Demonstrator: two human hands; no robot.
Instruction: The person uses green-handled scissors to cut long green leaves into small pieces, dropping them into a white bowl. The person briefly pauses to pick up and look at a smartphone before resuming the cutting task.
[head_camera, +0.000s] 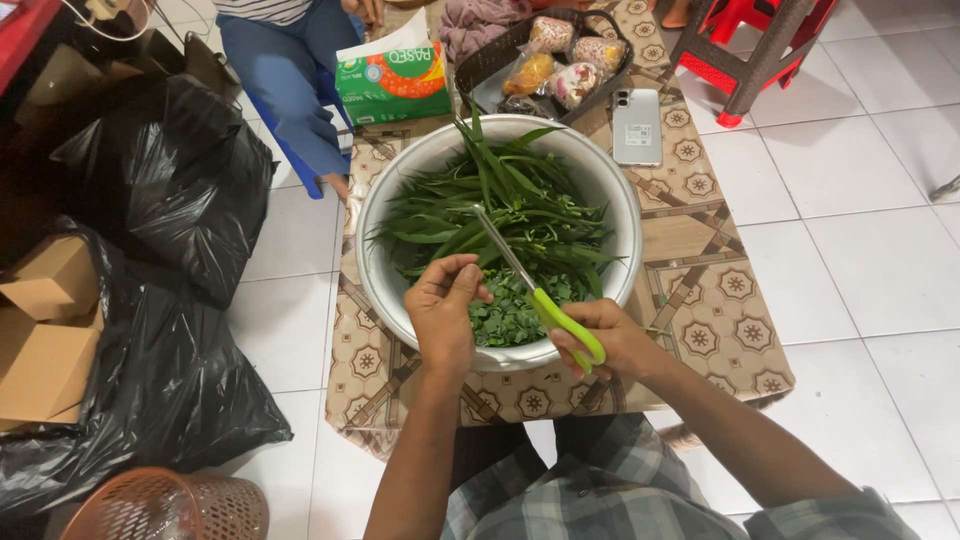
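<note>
Green-handled steel scissors (545, 305) sit gripped in the right hand (610, 340); the left hand (440, 310) fingers pinch long leafy stems (500, 215) inside a round metal basin (615, 200), hiding the stem ends.

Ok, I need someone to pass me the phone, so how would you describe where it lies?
Start at the big round metal bowl of long green leaves on the low patterned table. Just beyond its far right rim lies a flat silver rectangular phone, back up. It sits beside the dark basket of wrapped snacks, the only flat, shiny slab there.
</note>
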